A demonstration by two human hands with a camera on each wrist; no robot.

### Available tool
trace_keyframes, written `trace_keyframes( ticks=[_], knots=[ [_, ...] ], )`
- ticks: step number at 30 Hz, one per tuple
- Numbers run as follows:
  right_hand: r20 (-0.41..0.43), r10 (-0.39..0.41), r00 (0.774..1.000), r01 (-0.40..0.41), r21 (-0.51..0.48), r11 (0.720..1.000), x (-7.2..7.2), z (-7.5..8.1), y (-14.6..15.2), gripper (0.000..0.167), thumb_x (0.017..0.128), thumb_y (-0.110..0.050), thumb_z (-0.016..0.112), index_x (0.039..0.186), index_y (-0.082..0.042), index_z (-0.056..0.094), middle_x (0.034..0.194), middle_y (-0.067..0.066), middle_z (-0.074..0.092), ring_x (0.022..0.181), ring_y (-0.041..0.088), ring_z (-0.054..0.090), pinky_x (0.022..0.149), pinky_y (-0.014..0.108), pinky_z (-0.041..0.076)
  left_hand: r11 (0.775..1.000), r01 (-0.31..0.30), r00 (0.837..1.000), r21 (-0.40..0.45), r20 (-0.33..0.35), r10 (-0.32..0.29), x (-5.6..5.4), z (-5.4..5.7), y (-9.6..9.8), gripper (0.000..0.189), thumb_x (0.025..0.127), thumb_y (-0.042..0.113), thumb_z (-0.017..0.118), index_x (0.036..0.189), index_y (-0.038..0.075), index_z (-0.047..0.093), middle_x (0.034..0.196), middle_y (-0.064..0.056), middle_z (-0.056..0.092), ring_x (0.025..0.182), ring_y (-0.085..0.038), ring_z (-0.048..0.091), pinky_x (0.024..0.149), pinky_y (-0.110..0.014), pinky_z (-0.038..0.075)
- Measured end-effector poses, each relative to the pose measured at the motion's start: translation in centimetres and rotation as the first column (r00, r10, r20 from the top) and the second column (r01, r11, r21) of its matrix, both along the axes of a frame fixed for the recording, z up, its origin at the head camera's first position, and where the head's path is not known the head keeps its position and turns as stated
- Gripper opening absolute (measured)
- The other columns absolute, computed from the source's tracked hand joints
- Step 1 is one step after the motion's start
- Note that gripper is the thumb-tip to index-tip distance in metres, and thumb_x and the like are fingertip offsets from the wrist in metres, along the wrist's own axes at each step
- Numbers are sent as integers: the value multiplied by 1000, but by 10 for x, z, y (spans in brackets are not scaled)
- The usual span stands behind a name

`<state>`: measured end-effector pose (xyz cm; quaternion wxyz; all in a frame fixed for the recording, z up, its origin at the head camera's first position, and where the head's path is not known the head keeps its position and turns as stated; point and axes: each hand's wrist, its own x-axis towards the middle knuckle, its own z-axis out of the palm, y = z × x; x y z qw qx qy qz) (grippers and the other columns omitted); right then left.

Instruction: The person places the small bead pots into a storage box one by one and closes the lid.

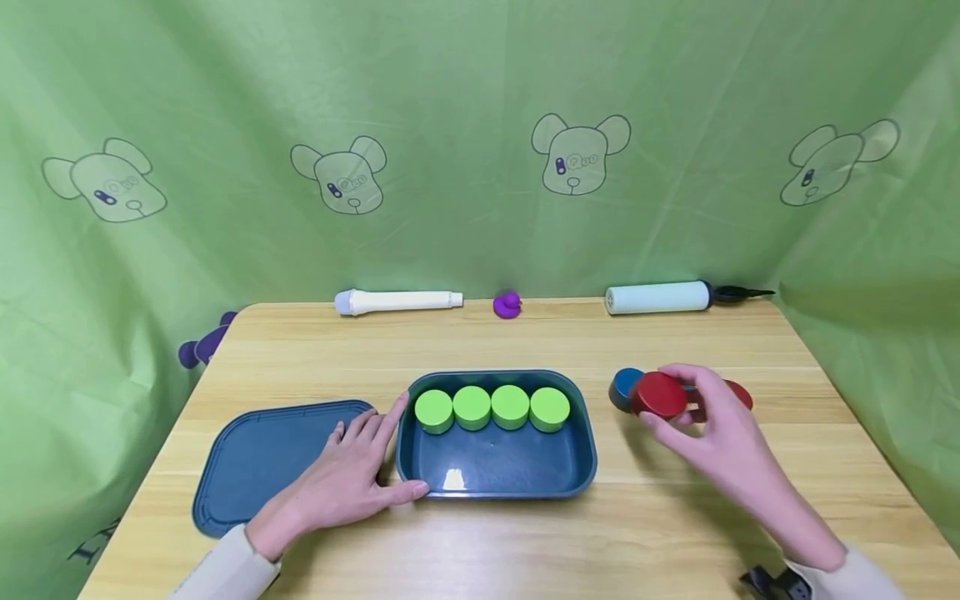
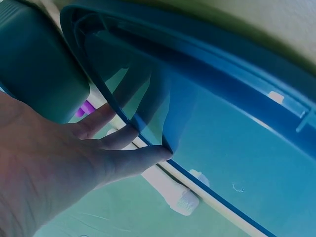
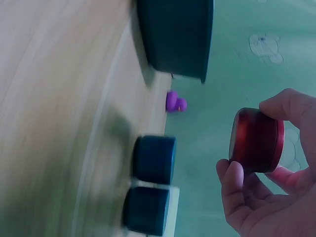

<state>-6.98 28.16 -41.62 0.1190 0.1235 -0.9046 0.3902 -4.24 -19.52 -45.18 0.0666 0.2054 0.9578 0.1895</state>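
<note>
Currently, a flat blue lid [image 1: 258, 462] is being seen toward the left edge of the worktop [image 1: 510, 550], its right side being partly covered by the left hand [image 1: 341, 479]. The fingers of that hand are being spread wide with nothing gripped between them; in the left wrist view, some fingertips are being set against the lid's edge. The left rim of a blue tray [image 1: 498, 462] is being met by the forefinger, and its near left corner by the thumb; how hard it is being pressed cannot be told. Behind, a white microphone [image 1: 405, 302] is being laid along the left part of the far edge. The middle of the worktop is being taken up by the tray, in which four light green discs [image 1: 472, 407] are being lined up side by side by the far wall. Beyond it, a purple duck [image 1: 508, 305] is being shown at the far edge. To the right of the tray, a red disc [image 1: 658, 396] is being held above the worktop by the right hand [image 1: 712, 425], its sides being pinched between thumb and fingers. Two blue discs [image 3: 154, 159] are being seen close together on the worktop below it, and another red disc [image 1: 741, 393] is being partly hidden behind the hand. Near the far right corner, a pale blue cylinder [image 1: 658, 298] with a black nozzle [image 1: 738, 293] is being laid lengthwise.
</note>
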Motion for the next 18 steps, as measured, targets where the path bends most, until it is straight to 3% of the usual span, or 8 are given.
trace_keyframes(
  ticks=[5, 12, 18],
  knots=[
    [6, 29, 1000, -30, 18, 999, -1, 2, -21, 66, 90, -14, 92, 146, -3, 59, 130, 12, 64, 91, 25, 64, 78, 17, 54, 1000, 1, 1000, 3, -4, -1, 0, 0, -1, 116, 95, 82, 61, 178, 22, 7, 160, -25, 48, 151, -51, 40, 114, -84, 25],
    [-2, 84, 997, -84, 0, 997, -2, 3, -47, 64, 88, -10, 92, 142, -1, 59, 128, 13, 66, 95, 24, 63, 79, 16, 53, 1000, 6, 1000, 4, -1, -6, 0, 0, -1, 116, 95, 83, 60, 178, 22, 8, 160, -25, 48, 151, -51, 40, 114, -84, 25],
    [10, 131, 991, -131, 6, 991, -3, 3, -66, 64, 87, -12, 94, 141, -4, 61, 125, 8, 65, 96, 20, 63, 81, 27, 59, 1000, 8, 1000, 5, -1, -8, 0, 0, -1, 116, 95, 83, 60, 178, 22, 8, 161, -25, 48, 151, -50, 39, 114, -84, 24]
  ],
)
